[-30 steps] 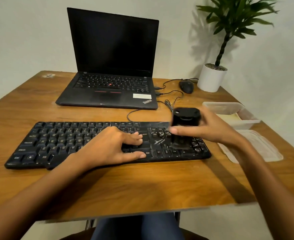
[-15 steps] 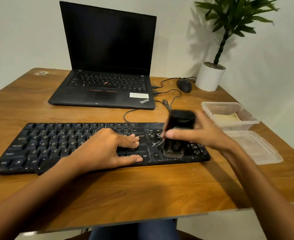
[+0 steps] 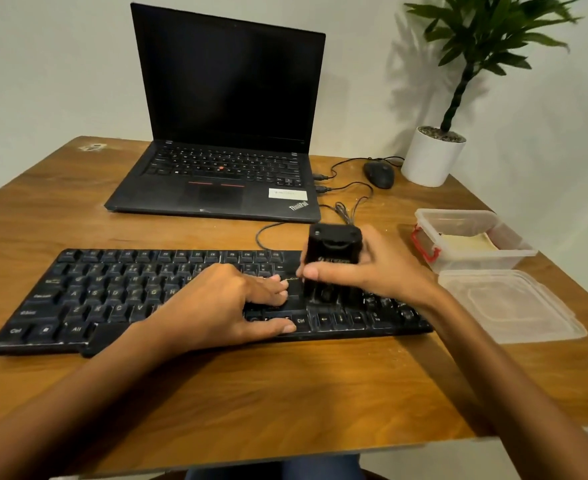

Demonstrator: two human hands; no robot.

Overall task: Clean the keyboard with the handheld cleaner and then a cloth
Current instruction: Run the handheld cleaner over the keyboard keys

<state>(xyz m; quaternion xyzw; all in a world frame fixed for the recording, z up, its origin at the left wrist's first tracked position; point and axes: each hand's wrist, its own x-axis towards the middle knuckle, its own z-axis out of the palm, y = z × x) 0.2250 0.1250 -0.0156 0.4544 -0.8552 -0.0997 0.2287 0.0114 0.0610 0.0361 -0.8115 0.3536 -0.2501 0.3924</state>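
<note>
My left hand (image 3: 223, 306) lies flat and unclenched on the keyboard (image 3: 112, 296), which runs left to right along the near part of the wooden table (image 3: 285, 386). My right hand (image 3: 372, 268) grasps the black cleaner (image 3: 332, 258); it stands upright, its lower end on the keys at the right. Behind, an open laptop (image 3: 223, 133) shows the word "ThinkPad". At right are a plastic box (image 3: 472, 237), its lid (image 3: 507, 306), a mouse (image 3: 379, 173) and a potted plant (image 3: 434, 157) by the white wall.

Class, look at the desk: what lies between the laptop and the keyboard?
In the head view, only bare table and the looping black cable lie between the laptop and the keyboard.
</note>
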